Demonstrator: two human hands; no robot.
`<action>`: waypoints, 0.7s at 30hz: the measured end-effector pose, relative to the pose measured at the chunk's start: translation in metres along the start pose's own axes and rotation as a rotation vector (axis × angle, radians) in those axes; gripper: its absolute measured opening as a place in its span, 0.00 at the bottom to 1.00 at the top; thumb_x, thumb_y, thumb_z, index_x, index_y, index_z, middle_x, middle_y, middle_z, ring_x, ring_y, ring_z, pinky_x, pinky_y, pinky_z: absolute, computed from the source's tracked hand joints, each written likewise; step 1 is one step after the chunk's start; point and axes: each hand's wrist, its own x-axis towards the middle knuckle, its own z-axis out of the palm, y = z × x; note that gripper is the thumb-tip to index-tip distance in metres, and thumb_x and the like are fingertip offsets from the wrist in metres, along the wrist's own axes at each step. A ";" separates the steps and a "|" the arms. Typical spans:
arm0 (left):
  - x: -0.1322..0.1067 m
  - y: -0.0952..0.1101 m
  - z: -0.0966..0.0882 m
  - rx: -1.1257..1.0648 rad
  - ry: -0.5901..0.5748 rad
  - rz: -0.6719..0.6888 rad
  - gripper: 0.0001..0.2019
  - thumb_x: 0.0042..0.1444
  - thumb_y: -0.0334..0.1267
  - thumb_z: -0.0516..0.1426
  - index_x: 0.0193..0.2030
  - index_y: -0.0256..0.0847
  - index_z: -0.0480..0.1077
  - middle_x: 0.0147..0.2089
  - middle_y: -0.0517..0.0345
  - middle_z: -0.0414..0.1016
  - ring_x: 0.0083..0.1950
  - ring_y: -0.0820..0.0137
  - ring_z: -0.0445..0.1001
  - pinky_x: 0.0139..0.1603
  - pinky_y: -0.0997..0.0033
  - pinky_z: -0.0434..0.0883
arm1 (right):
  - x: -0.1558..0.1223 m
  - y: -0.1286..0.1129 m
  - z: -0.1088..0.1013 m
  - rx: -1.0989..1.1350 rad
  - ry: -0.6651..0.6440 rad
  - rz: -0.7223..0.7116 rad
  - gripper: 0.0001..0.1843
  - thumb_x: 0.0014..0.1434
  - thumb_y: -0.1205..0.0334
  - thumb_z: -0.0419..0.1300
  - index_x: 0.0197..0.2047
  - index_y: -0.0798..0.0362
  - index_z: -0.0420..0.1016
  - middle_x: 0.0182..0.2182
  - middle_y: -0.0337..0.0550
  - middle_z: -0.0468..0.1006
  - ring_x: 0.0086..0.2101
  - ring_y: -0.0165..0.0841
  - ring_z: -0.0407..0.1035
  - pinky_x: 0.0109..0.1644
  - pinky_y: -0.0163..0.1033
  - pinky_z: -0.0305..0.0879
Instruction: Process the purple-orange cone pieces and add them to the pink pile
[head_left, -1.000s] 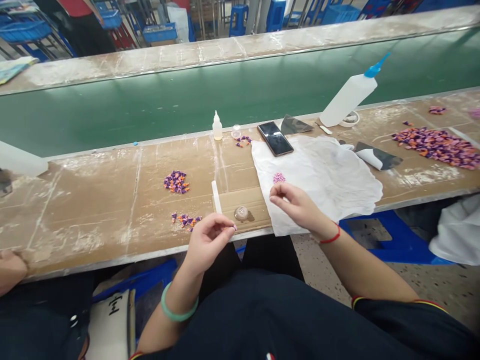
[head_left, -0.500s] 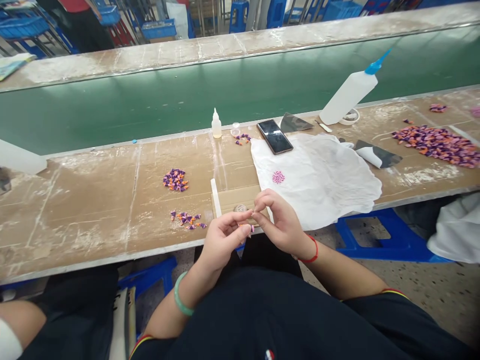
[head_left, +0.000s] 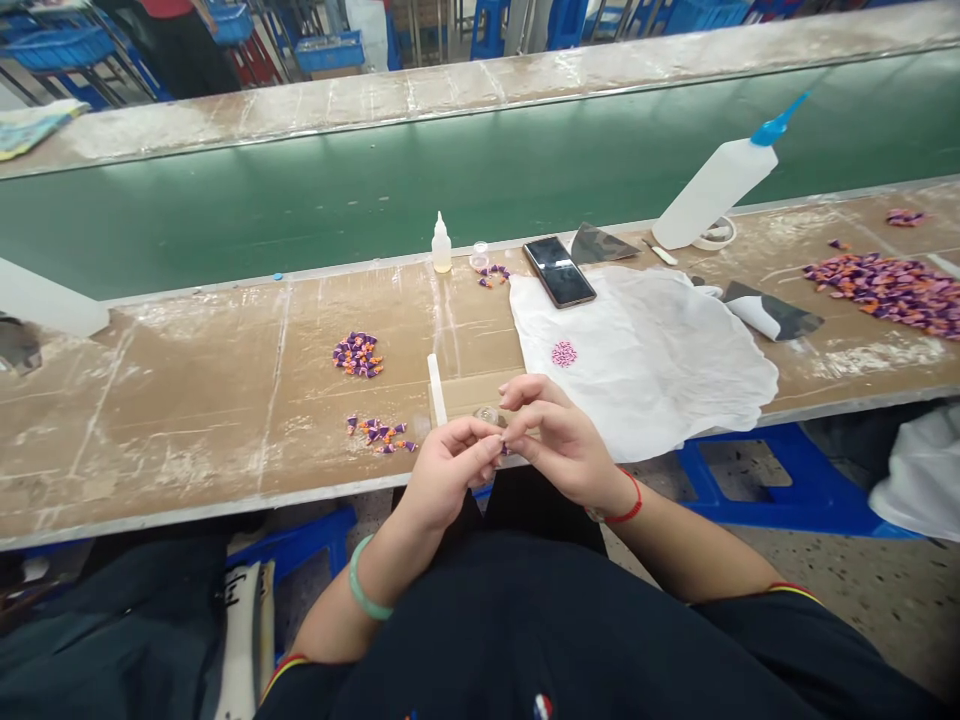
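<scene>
My left hand (head_left: 452, 462) pinches a tiny purple piece (head_left: 505, 449) between thumb and fingertips, just over the table's front edge. From the other side, my right hand (head_left: 564, 440) meets it with thumb and forefinger closed at the piece. Whether those right fingertips hold anything of their own is too small to see. Just behind the fingers sits a small clear round container (head_left: 487, 415), partly covered. A white strip (head_left: 436, 388) lies left of it on a cardboard sheet. Small pink bits (head_left: 564, 354) are heaped on the white cloth (head_left: 652, 350) to the right.
Purple-and-orange pieces lie in a round pile (head_left: 358, 355) and a looser group (head_left: 381, 434) on the left. Farther back are a small dropper bottle (head_left: 441, 246), a phone (head_left: 559, 271) and a tilted large white bottle (head_left: 716, 190). A bigger heap (head_left: 892, 287) spreads at right.
My right fingertips have come down onto the piece at the left fingertips, and its other fingers are raised more. The view has shifted slightly.
</scene>
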 end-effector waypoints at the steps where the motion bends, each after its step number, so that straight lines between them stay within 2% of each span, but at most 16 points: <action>1: -0.001 0.000 0.000 0.037 0.008 0.030 0.20 0.41 0.51 0.70 0.28 0.36 0.72 0.21 0.63 0.68 0.20 0.81 0.59 0.21 0.78 0.54 | 0.000 0.000 0.000 -0.015 -0.002 -0.003 0.05 0.67 0.65 0.59 0.38 0.47 0.73 0.42 0.45 0.69 0.48 0.41 0.67 0.51 0.50 0.70; 8: -0.006 0.001 0.003 0.308 0.076 0.253 0.14 0.51 0.48 0.65 0.29 0.38 0.73 0.25 0.59 0.71 0.26 0.75 0.65 0.28 0.75 0.65 | 0.006 -0.007 -0.004 -0.166 0.001 -0.114 0.08 0.64 0.69 0.59 0.38 0.45 0.75 0.36 0.43 0.71 0.42 0.40 0.67 0.47 0.50 0.69; 11: -0.008 0.003 0.005 0.428 0.103 0.342 0.10 0.53 0.43 0.62 0.29 0.38 0.73 0.26 0.58 0.72 0.27 0.73 0.67 0.29 0.73 0.66 | 0.006 -0.011 -0.006 -0.115 -0.004 -0.043 0.06 0.64 0.69 0.57 0.39 0.48 0.73 0.34 0.42 0.72 0.37 0.37 0.69 0.40 0.44 0.69; 14: -0.010 0.006 0.005 0.595 0.128 0.470 0.07 0.55 0.37 0.59 0.28 0.39 0.73 0.27 0.56 0.74 0.27 0.72 0.69 0.30 0.73 0.66 | 0.005 -0.015 -0.007 -0.111 -0.040 0.050 0.05 0.63 0.69 0.56 0.36 0.50 0.69 0.29 0.39 0.72 0.30 0.32 0.68 0.34 0.38 0.65; 17: -0.011 0.008 0.003 0.738 0.136 0.559 0.07 0.57 0.35 0.58 0.28 0.40 0.73 0.26 0.57 0.74 0.27 0.71 0.68 0.29 0.72 0.65 | 0.005 -0.016 -0.008 -0.182 -0.075 0.070 0.06 0.61 0.69 0.55 0.32 0.50 0.67 0.26 0.37 0.72 0.27 0.31 0.66 0.32 0.36 0.63; 21: -0.011 0.008 0.000 0.858 0.140 0.597 0.08 0.58 0.35 0.57 0.28 0.41 0.74 0.25 0.58 0.73 0.25 0.72 0.66 0.29 0.71 0.63 | 0.005 -0.014 -0.006 -0.250 -0.078 0.088 0.06 0.58 0.69 0.55 0.30 0.50 0.67 0.25 0.37 0.72 0.26 0.31 0.66 0.31 0.36 0.63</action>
